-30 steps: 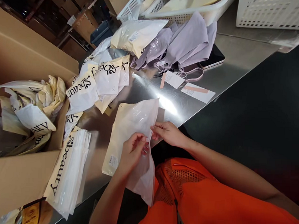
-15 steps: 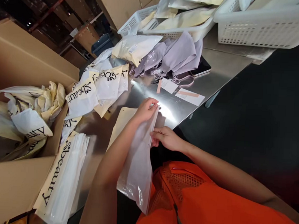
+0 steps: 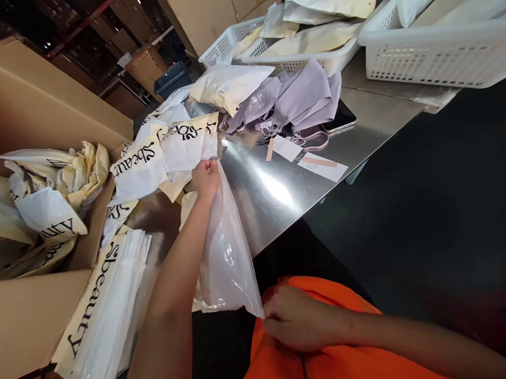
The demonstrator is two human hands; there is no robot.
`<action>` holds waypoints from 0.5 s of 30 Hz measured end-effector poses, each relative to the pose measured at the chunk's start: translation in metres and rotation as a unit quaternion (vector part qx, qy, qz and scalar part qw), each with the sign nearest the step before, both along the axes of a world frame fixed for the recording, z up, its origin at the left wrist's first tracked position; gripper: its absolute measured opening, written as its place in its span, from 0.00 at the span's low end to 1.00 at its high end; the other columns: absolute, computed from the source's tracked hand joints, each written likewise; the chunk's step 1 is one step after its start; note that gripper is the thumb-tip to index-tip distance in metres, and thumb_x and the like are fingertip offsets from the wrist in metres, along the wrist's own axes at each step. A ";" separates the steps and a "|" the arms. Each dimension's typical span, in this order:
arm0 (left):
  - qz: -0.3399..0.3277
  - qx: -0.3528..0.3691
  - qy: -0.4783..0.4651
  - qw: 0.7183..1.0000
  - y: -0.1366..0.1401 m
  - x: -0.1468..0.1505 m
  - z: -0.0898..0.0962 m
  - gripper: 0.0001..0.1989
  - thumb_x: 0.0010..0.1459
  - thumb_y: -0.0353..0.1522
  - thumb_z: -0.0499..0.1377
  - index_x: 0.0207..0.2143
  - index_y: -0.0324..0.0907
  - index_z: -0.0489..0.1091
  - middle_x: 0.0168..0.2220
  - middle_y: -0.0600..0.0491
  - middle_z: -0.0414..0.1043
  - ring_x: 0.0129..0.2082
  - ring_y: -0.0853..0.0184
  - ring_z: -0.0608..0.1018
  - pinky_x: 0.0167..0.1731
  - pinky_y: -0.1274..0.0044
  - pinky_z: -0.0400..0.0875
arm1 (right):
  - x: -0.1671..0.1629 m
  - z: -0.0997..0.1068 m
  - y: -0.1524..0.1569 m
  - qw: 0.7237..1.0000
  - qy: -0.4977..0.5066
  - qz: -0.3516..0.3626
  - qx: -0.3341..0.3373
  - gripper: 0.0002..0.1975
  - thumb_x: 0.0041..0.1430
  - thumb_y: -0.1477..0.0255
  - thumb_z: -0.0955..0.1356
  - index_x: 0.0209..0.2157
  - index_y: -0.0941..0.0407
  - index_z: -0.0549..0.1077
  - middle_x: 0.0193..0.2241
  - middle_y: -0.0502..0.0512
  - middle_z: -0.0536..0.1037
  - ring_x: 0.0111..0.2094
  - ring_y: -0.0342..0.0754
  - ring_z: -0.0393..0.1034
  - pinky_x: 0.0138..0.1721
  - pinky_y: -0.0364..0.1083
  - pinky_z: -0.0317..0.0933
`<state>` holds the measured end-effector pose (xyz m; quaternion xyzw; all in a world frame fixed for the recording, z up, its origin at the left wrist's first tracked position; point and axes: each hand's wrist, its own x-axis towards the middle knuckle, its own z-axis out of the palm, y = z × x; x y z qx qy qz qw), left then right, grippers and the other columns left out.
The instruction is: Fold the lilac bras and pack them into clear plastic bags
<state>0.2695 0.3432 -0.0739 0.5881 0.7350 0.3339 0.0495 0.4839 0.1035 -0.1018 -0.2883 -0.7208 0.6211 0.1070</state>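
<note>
A glossy, whitish plastic bag (image 3: 228,256) stretches between my two hands at the table's near edge. My left hand (image 3: 206,177) pinches its upper corner, over the table. Down by the orange vest, my right hand (image 3: 291,316) is closed at the bag's lower right corner, its fingertips partly hidden behind the knuckles. Part of a cream-coloured sheet or bag shows under my left forearm. Just beyond my left hand lie printed cream-and-white bags (image 3: 183,146) in a loose pile.
Lilac garments (image 3: 302,96) with white hang tags (image 3: 324,167) lie farther back, beside a phone (image 3: 342,118). White baskets (image 3: 429,54) stand at the rear. At left is an open carton (image 3: 30,308) holding bags, with a stack of flat bags (image 3: 107,300) alongside it.
My left hand has moved left with the bag's upper corner. My right hand has come down and towards my body along the bag's edge, and the bag is now spread wider.
</note>
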 end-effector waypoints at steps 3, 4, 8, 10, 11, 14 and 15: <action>-0.043 -0.001 0.022 0.999 -0.033 0.010 0.016 0.10 0.57 0.34 0.59 0.42 0.43 0.65 0.45 0.46 0.71 0.47 0.58 0.73 0.49 0.67 0.65 | -0.007 -0.008 0.014 0.996 0.012 -0.067 -0.049 0.15 0.57 0.60 0.67 0.24 0.57 0.72 0.23 0.51 0.77 0.24 0.44 0.70 0.24 0.40 0.57; -0.057 -0.003 0.051 0.997 -0.048 0.015 0.022 0.14 0.57 0.35 0.60 0.44 0.43 0.65 0.46 0.46 0.71 0.47 0.58 0.73 0.47 0.68 0.66 | -0.010 -0.013 0.020 0.989 0.038 -0.114 -0.081 0.16 0.58 0.57 0.67 0.28 0.57 0.73 0.25 0.52 0.78 0.25 0.44 0.71 0.25 0.40 0.58; -0.110 -0.126 0.243 0.955 -0.116 0.038 0.041 0.16 0.58 0.47 0.57 0.27 0.45 0.67 0.25 0.51 0.70 0.27 0.59 0.74 0.30 0.70 0.65 | -0.025 -0.028 0.042 0.954 0.125 -0.212 -0.171 0.17 0.57 0.58 0.67 0.30 0.58 0.74 0.24 0.52 0.77 0.25 0.44 0.72 0.25 0.40 0.61; -0.140 -0.193 0.305 0.922 -0.143 0.043 0.044 0.23 0.57 0.51 0.56 0.18 0.46 0.61 0.16 0.53 0.62 0.19 0.63 0.67 0.22 0.73 0.57 | -0.032 -0.029 0.044 0.955 0.127 -0.212 -0.165 0.16 0.54 0.58 0.71 0.26 0.58 0.72 0.20 0.51 0.75 0.23 0.44 0.71 0.24 0.40 0.61; -0.150 -0.211 0.323 0.910 -0.153 0.043 0.045 0.24 0.56 0.50 0.56 0.16 0.45 0.59 0.15 0.54 0.60 0.17 0.64 0.65 0.21 0.74 0.53 | -0.034 -0.029 0.044 0.957 0.124 -0.208 -0.162 0.16 0.52 0.58 0.72 0.25 0.58 0.71 0.19 0.50 0.74 0.22 0.44 0.70 0.23 0.40 0.60; -0.164 -0.233 0.302 0.910 -0.174 0.030 0.049 0.20 0.59 0.40 0.55 0.16 0.44 0.59 0.15 0.56 0.59 0.17 0.67 0.62 0.20 0.75 0.48 | -0.037 -0.026 0.038 0.958 0.128 -0.184 -0.180 0.19 0.48 0.56 0.74 0.24 0.57 0.69 0.18 0.49 0.73 0.20 0.43 0.69 0.20 0.39 0.57; -0.178 -0.238 0.263 0.918 -0.179 0.022 0.051 0.19 0.60 0.38 0.54 0.17 0.44 0.59 0.15 0.57 0.58 0.17 0.68 0.62 0.21 0.75 0.48 | -0.037 -0.025 0.037 0.956 0.140 -0.175 -0.189 0.21 0.48 0.55 0.74 0.24 0.57 0.67 0.18 0.49 0.72 0.20 0.43 0.69 0.20 0.39 0.57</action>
